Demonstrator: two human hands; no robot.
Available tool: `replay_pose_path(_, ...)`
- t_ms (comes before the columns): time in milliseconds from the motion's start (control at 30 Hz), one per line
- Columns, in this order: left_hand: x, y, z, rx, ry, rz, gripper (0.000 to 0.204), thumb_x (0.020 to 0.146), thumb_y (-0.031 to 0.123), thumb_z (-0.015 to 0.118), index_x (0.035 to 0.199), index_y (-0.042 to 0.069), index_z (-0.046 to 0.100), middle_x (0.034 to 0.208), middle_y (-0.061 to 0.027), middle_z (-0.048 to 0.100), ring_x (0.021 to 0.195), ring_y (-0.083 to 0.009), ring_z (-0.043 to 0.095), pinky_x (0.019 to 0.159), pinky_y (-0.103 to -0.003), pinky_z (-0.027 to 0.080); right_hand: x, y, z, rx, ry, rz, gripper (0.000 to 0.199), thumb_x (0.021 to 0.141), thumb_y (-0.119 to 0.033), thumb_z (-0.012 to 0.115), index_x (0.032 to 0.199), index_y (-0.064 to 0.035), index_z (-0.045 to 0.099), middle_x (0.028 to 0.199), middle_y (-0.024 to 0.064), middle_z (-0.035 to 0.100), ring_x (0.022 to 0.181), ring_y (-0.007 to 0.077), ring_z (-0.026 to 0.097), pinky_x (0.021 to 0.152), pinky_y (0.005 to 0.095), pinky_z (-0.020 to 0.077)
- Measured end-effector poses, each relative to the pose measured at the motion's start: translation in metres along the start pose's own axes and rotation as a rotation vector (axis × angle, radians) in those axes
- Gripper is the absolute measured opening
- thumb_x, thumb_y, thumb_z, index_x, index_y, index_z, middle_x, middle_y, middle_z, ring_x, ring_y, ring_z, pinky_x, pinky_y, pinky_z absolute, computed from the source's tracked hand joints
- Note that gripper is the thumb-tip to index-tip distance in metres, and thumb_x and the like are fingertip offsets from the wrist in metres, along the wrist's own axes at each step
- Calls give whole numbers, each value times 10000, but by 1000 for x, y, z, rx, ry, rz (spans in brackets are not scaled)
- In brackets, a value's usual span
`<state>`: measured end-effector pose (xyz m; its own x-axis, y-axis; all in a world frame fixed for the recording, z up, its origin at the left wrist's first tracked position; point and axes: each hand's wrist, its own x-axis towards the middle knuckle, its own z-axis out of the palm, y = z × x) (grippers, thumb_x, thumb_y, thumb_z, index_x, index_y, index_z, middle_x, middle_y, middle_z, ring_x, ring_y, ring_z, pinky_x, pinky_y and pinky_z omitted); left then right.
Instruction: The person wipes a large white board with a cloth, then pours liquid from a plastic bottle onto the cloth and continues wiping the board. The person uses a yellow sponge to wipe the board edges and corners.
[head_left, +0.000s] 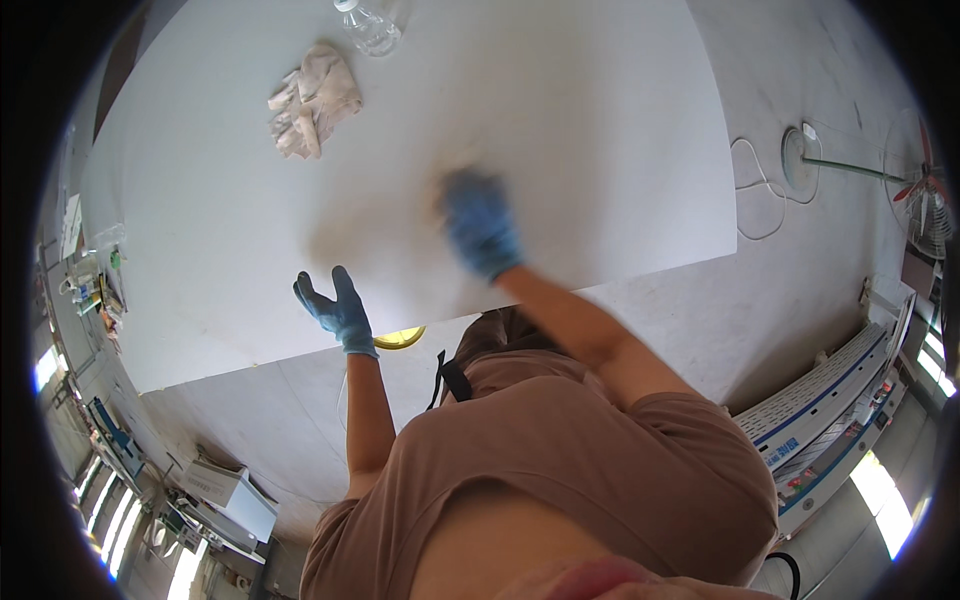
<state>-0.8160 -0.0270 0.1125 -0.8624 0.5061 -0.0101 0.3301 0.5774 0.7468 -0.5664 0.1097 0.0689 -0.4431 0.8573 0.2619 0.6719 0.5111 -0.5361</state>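
Observation:
Over the middle of the white table (pixel 620 160), my right hand (pixel 482 222) in a blue-grey glove is smeared by motion. Pale beige edges of what looks like a cloth (pixel 455 160) stick out past its fingers, pressed against the tabletop. My left hand (pixel 338 312), gloved the same way, hovers at the table's near edge with thumb and fingers apart and nothing in it. Farther off to the left lies a crumpled pair of off-white work gloves (pixel 315 100). Behind them is a clear plastic bottle (pixel 372 28) with a white cap, cut off by the frame's top.
Below the table edge, between my left arm and body, a yellow round rim (pixel 400 338) shows. A fan (pixel 930 205) on a stand and a white cable (pixel 762 185) are on the floor at the right. Perforated white metal panels (pixel 825 385) stand lower right.

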Motion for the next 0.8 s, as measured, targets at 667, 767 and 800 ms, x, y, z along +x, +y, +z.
replay_pose_path(667,-52,-103,-111,161,27,-38,747,963,277,787,1557,-31,454,1688,-256,315,1590,-362,293,1275,-468,300,0,241,-111,-756,508,230,526,1059,-450,494,1428,-89,596,1416,184,628,1329,388,567,1131,551,402)
replay_pose_path(767,-48,-87,-90,3,25,29,713,957,252,797,1540,-15,487,1673,-255,347,1579,-358,318,1271,-474,307,-7,52,-10,-416,157,-5,440,971,-317,598,1364,-120,602,1438,164,576,1398,367,485,1140,629,349)
replay_pose_path(800,-43,-78,-84,24,17,76,705,954,244,800,1536,-11,494,1669,-254,354,1575,-357,327,1271,-475,307,-20,-14,15,-290,119,-68,385,927,-282,635,1281,-134,622,1369,145,600,1355,354,515,1122,621,374)
